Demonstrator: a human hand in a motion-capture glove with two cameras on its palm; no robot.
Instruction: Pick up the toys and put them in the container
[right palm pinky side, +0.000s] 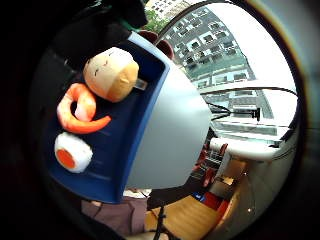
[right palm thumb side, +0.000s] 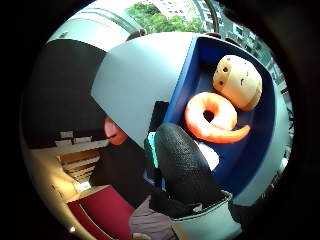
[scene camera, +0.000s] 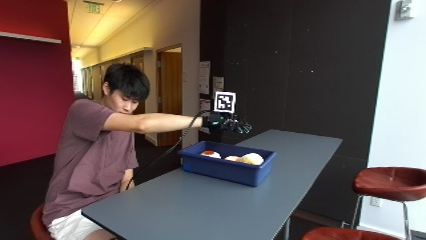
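- Your gloved right hand (scene camera: 225, 123) hangs with relaxed fingers, holding nothing, raised above the blue container (scene camera: 226, 168).
- Egg toy (right palm pinky side: 73, 152), shrimp toy (right palm pinky side: 78, 111) and round plush (right palm pinky side: 110, 73) lie directly below it in the container.

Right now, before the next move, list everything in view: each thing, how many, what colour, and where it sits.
Container: one, blue, on the grey table, toward its near half.
Round plush toy with a face: one, cream and tan, in the container at one end.
Shrimp toy: one, orange, in the container, beside the plush toy.
Fried egg toy: one, white with an orange centre, in the container, on the shrimp's other side.
Table: one, grey, long, along the dark wall.
Stools: two showing, dark red seats, past the table's far side.
Person's hands: the gloved right hand, black, is raised above the container, holding nothing; the bare one is not visible.
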